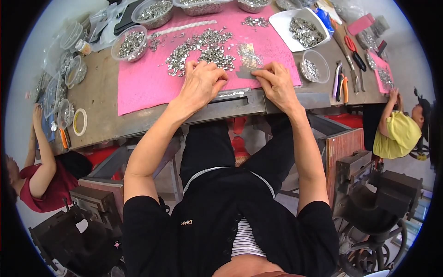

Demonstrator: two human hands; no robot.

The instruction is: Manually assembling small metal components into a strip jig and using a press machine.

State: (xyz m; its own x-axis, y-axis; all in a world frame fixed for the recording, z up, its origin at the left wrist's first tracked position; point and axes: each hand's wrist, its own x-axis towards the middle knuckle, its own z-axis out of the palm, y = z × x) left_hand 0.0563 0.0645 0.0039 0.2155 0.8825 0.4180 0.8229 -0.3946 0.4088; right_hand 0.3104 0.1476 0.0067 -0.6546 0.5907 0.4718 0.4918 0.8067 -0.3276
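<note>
My left hand is over the near edge of the pink mat, with its fingers curled and the thumb and index finger pinched together. Whatever is in that pinch is too small to make out. Beyond it spreads a loose pile of small shiny metal pieces. My right hand bends its fingers beside a flat grey strip, thumb and index close together; anything between them is hidden. Thin metal pins lie just past that strip. Between my hands, a narrow metal channel at the bench edge holds small shiny pieces.
The pink mat covers the bench middle. Clear tubs of metal pieces and a white tray stand around it. Red-handled pliers and other tools lie right; a tape roll lies left. People work at both sides.
</note>
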